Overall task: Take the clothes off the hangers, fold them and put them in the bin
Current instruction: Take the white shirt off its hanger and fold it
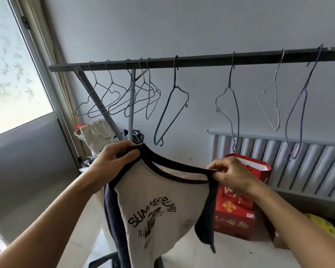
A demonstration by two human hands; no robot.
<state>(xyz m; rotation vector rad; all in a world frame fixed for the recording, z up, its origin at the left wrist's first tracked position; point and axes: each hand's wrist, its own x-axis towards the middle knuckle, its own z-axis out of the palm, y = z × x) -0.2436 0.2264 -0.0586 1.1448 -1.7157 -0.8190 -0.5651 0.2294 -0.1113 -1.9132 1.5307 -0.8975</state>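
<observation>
Left hand [112, 164] fingers [128, 154] curled round collar edge; right hand [233, 177] fingers [218, 167] pinch opposite shoulder. Shirt [162, 198] hangs below fingers, spread between them, rail [201, 60] above. Fabric soft, light, limp: likely sags, so grip shoulders for folding.

left hand [112, 163]: bare | right hand [232, 176]: bare | forearms [52, 213]: bare to frame edge

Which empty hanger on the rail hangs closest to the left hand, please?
The dark hanger alone just right of the bunched five; its tip dips nearest the left hand.
</observation>
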